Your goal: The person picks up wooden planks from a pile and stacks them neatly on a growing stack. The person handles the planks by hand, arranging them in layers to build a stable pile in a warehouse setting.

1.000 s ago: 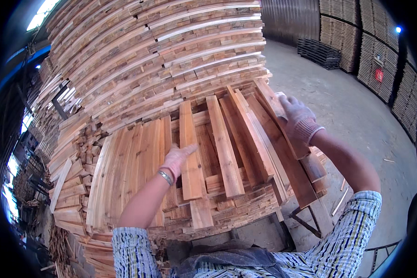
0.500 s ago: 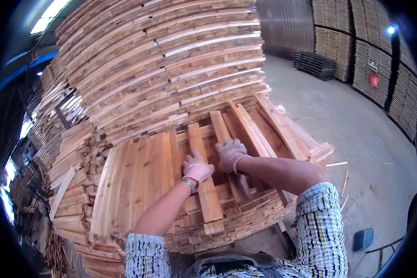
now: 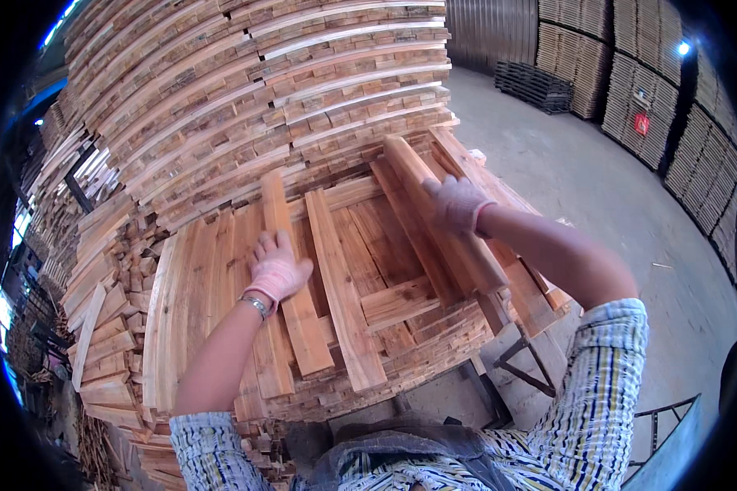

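Note:
My left hand, in a pale pinkish work glove, straddles a narrow wooden plank lying on the stack, fingers over its top and thumb out to the right. Further right, my right hand, gloved too, grips the side of a thicker plank, which looks tilted at the pile's right side; its fingertips are partly hidden. Between my hands lies a loose plank, with a crosswise short board beside it. Left of my left hand, a row of planks lies side by side.
A tall layered lumber stack rises right behind the work pile. Offcuts are heaped at left. A metal stand is below the pile's right edge. Black pallets and tall wood stacks stand across the concrete floor.
My hands have spread apart: the left slid left with its plank, and the right moved right onto a thicker plank, exposing the boards between them. The view has shifted slightly.

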